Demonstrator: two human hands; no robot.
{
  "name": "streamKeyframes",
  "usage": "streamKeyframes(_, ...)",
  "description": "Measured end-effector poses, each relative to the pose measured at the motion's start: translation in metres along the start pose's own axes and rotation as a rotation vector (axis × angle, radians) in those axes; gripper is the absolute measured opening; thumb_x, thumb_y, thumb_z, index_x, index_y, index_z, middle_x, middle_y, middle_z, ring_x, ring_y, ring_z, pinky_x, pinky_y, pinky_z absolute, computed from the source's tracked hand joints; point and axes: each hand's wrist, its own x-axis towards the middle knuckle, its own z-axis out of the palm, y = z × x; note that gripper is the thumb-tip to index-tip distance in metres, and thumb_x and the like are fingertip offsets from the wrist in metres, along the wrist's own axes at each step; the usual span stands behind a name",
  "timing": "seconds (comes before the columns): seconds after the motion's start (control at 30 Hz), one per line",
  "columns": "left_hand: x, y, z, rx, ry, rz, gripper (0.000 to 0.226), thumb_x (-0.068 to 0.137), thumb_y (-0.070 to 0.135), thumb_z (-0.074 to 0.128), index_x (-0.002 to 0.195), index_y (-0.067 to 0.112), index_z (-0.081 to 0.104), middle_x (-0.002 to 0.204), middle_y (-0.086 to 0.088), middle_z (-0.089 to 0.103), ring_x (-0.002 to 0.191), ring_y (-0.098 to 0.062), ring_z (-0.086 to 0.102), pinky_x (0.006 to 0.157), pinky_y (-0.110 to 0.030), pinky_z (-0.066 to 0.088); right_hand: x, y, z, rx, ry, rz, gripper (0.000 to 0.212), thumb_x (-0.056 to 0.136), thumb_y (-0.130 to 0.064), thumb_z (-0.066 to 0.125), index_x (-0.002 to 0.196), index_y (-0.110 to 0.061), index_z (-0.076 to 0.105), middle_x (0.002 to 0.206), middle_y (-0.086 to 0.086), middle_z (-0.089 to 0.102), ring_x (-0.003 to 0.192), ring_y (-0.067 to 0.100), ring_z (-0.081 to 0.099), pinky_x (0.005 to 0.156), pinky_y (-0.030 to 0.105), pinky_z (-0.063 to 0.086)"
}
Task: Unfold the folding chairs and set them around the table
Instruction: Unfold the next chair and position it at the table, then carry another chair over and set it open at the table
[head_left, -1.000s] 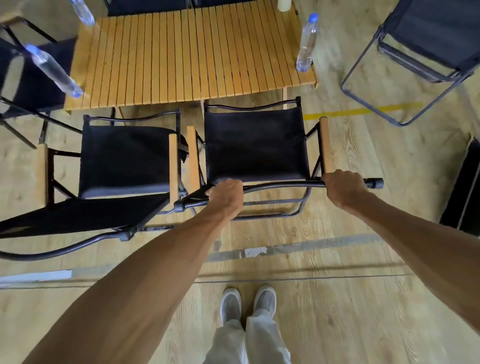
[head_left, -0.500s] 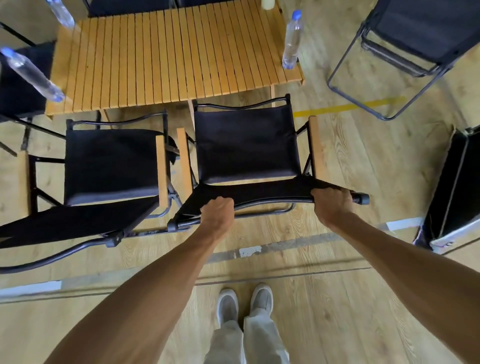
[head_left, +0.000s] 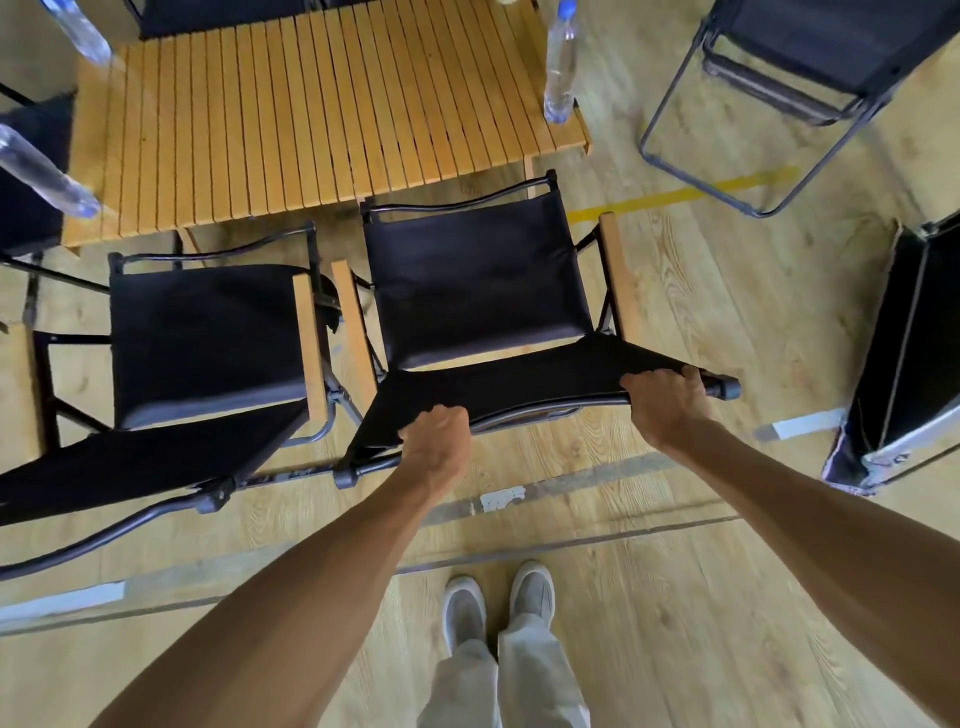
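A black fabric folding chair (head_left: 475, 280) with wooden armrests stands unfolded at the near edge of the slatted wooden table (head_left: 311, 119). My left hand (head_left: 434, 441) grips the left part of its top back bar. The bar's right end is held by my right hand (head_left: 662, 402). The black backrest fabric stretches between my hands and the seat. A second unfolded chair (head_left: 208, 338) stands just left of it, armrests nearly touching.
Three water bottles (head_left: 561, 62) stand on the table. Another open chair (head_left: 810, 57) sits at the far right, and a dark chair (head_left: 26, 208) stands at the table's left end. A folded black item (head_left: 909, 353) leans at the right edge. My feet (head_left: 498, 597) stand on the wooden floor.
The chair's back bar has come toward me and down, so the backrest fabric now shows spread out. Both hands stayed on the bar.
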Motion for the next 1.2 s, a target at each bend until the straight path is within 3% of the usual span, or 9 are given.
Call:
streamKeyframes(0.2, 0.013, -0.009, -0.012, -0.004, -0.024, 0.033, 0.016, 0.091, -0.005, 0.055, 0.1, 0.006, 0.063, 0.094, -0.012, 0.063, 0.088, -0.031, 0.064, 0.087, -0.051, 0.055, 0.013, 0.001, -0.013, 0.025, -0.077, -0.016, 0.032, 0.093, -0.012, 0.047, 0.117, -0.028, 0.061, 0.096, -0.001, 0.069, 0.093, 0.023, 0.066, 0.094, 0.043, 0.041)
streamKeyframes(0.33, 0.013, -0.011, -0.005, 0.007, 0.006, 0.066, 0.013, 0.093, -0.002, 0.055, 0.097, 0.007, 0.064, 0.079, -0.005, 0.057, 0.07, -0.021, 0.059, 0.064, -0.034, 0.051, 0.015, 0.0, -0.01, 0.005, -0.125, -0.011, 0.03, 0.092, -0.015, 0.048, 0.117, -0.029, 0.059, 0.095, -0.003, 0.065, 0.095, 0.022, 0.064, 0.093, 0.045, 0.039)
streamKeyframes(0.43, 0.012, -0.015, 0.0, -0.013, 0.041, 0.091, 0.011, 0.093, 0.0, 0.054, 0.095, 0.007, 0.063, 0.076, -0.004, 0.055, 0.066, -0.02, 0.057, 0.06, -0.033, 0.05, 0.018, 0.001, -0.01, -0.03, -0.165, -0.061, 0.024, 0.093, -0.023, 0.05, 0.116, -0.027, 0.058, 0.087, -0.005, 0.056, 0.092, 0.022, 0.063, 0.088, 0.043, 0.041)
streamKeyframes(0.5, 0.012, -0.017, 0.0, -0.041, 0.039, 0.103, 0.008, 0.096, 0.008, 0.056, 0.101, 0.008, 0.062, 0.079, -0.004, 0.056, 0.069, -0.021, 0.058, 0.062, -0.035, 0.051, 0.019, 0.002, -0.012, -0.018, -0.184, -0.089, 0.024, 0.096, -0.034, 0.049, 0.117, -0.026, 0.056, 0.089, -0.005, 0.056, 0.092, 0.021, 0.063, 0.088, 0.043, 0.042)
streamKeyframes(0.6, 0.01, -0.017, -0.007, -0.084, -0.061, 0.122, 0.039, 0.099, 0.035, 0.055, 0.128, 0.009, 0.054, 0.107, -0.011, 0.065, 0.095, -0.029, 0.065, 0.077, -0.039, 0.051, 0.012, 0.002, -0.014, 0.042, -0.223, -0.11, 0.039, 0.098, -0.044, 0.048, 0.133, -0.027, 0.049, 0.112, -0.001, 0.063, 0.108, 0.023, 0.061, 0.097, 0.045, 0.04)
streamKeyframes(0.67, 0.005, -0.016, -0.016, -0.072, -0.12, 0.149, 0.061, 0.098, 0.049, 0.05, 0.145, 0.012, 0.04, 0.128, -0.013, 0.059, 0.113, -0.031, 0.06, 0.09, -0.042, 0.048, 0.002, 0.003, -0.019, 0.219, -0.255, -0.1, 0.052, 0.098, -0.04, 0.052, 0.147, -0.027, 0.04, 0.138, 0.003, 0.056, 0.125, 0.025, 0.053, 0.106, 0.043, 0.037)
streamKeyframes(0.73, -0.002, -0.012, -0.029, -0.041, -0.073, 0.211, 0.069, 0.097, 0.057, 0.044, 0.149, 0.013, 0.035, 0.136, -0.013, 0.055, 0.12, -0.03, 0.057, 0.098, -0.044, 0.045, -0.011, 0.012, -0.032, 0.483, -0.25, -0.051, 0.057, 0.096, -0.031, 0.054, 0.15, -0.029, 0.037, 0.15, 0.004, 0.046, 0.13, 0.027, 0.049, 0.106, 0.037, 0.04)
streamKeyframes(0.87, -0.014, 0.009, -0.058, -0.046, 0.019, 0.312, 0.069, 0.098, 0.058, 0.042, 0.15, 0.013, 0.036, 0.145, -0.011, 0.051, 0.131, -0.028, 0.051, 0.105, -0.041, 0.041, -0.032, 0.043, -0.063, 0.622, -0.126, 0.038, 0.055, 0.096, -0.027, 0.051, 0.149, -0.027, 0.039, 0.154, 0.003, 0.04, 0.137, 0.027, 0.042, 0.112, 0.039, 0.037)
streamKeyframes(1.2, -0.005, 0.14, -0.109, 0.033, 0.018, 0.448, 0.062, 0.1, 0.053, 0.04, 0.148, 0.013, 0.041, 0.143, -0.011, 0.052, 0.128, -0.028, 0.052, 0.104, -0.039, 0.041, -0.05, 0.151, -0.074, 0.522, -0.144, 0.183, 0.057, 0.1, -0.035, 0.05, 0.153, -0.026, 0.032, 0.16, 0.002, 0.03, 0.146, 0.022, 0.029, 0.118, 0.04, 0.028)
